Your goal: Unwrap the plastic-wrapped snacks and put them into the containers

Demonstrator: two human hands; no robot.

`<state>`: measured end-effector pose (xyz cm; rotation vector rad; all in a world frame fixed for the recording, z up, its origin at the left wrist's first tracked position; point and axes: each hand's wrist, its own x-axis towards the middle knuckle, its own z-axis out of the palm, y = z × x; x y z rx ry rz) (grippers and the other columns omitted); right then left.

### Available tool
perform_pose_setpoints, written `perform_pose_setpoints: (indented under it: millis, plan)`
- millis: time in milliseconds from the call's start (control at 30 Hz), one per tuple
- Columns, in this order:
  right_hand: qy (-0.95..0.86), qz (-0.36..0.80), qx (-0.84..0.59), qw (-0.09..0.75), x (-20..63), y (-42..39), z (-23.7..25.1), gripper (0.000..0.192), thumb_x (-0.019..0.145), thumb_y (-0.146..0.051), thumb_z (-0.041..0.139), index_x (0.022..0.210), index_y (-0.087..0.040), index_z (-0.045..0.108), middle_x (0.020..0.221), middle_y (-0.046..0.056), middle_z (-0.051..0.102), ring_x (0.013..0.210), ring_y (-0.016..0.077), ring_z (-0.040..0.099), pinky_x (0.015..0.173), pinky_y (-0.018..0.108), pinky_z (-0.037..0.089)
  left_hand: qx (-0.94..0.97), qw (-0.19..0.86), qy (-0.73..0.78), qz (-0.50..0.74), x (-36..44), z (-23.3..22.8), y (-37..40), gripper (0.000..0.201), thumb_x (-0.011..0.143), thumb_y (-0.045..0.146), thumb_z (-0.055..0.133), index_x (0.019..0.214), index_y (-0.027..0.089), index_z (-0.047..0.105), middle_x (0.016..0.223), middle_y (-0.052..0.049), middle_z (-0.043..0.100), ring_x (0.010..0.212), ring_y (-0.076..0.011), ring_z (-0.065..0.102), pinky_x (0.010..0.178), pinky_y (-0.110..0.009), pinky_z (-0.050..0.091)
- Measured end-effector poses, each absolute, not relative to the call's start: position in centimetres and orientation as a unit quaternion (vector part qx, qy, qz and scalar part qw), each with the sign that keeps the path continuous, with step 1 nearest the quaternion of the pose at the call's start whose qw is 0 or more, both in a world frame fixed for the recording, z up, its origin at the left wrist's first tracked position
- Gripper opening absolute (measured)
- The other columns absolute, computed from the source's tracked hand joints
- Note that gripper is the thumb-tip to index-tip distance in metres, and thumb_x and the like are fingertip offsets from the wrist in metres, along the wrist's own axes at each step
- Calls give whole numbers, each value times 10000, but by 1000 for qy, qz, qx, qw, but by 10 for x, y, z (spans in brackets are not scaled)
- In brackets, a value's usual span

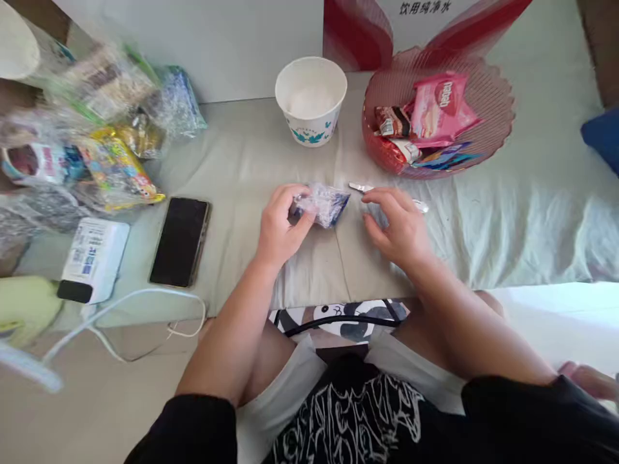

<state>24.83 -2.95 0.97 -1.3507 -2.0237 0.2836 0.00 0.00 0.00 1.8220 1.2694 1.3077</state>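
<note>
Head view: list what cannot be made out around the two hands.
- Blue packet: print blurred, contents unreadable; left hand covers its near end.
- Silvery tool: middle hidden behind right hand; its kind is unclear.
- Right hand's grip: fingers curled down, underside hidden.
- Paper cup: contents washed out by glare.
- Snack bags: blurred at the left edge.
</note>
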Motion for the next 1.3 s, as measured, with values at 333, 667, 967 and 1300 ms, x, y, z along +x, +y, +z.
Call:
perform_pose_setpoints:
  millis: [333, 667, 967, 1300]
  plan:
    - [-793, 173, -453, 368, 239, -29, 16, 386, 880, -105, 549, 1210, -256, 680, 1016, 57, 736, 970, 228, 714, 896, 398, 581, 490, 556, 428, 518, 2, 0, 3, 551, 722, 492, 886, 1115, 290, 558, 842, 26, 695, 710, -170, 716, 707, -317, 592]
    - [-676, 210, -541, 454, 262, -27, 18, 114, 794, -123, 531, 779, -234, 554, 851, 22, 685, 816, 196, 671, 785, 367, 532, 452, 444, 561, 533, -16, -3, 11, 387, 760, 324, 738, 1099, 255, 566, 855, 15, 614, 628, -125, 616, 621, -283, 576]
    - [-744, 189, -434, 473, 267, -38, 25, 438, 954, -482, 567, 1326, -250, 567, 1367, 139, 649, 1284, 323, 638, 1059, 528, 532, 702, 198, 581, 361, -35, 8, -4, 376, 787, 239, 699, 1163, 233, 707, 1352, -93, 609, 1263, -272, 640, 1118, -433, 529]
    - [-804, -67, -454, 379, 234, -70, 31, 120, 925, -240, 699, 1021, -303, 662, 1411, 40, 648, 1420, 316, 539, 1174, 522, 408, 750, 139, 568, 309, -34, 20, -25, 82, 901, 249, 596, 953, 221, 652, 1221, -92, 725, 1140, -254, 695, 1009, -414, 524]
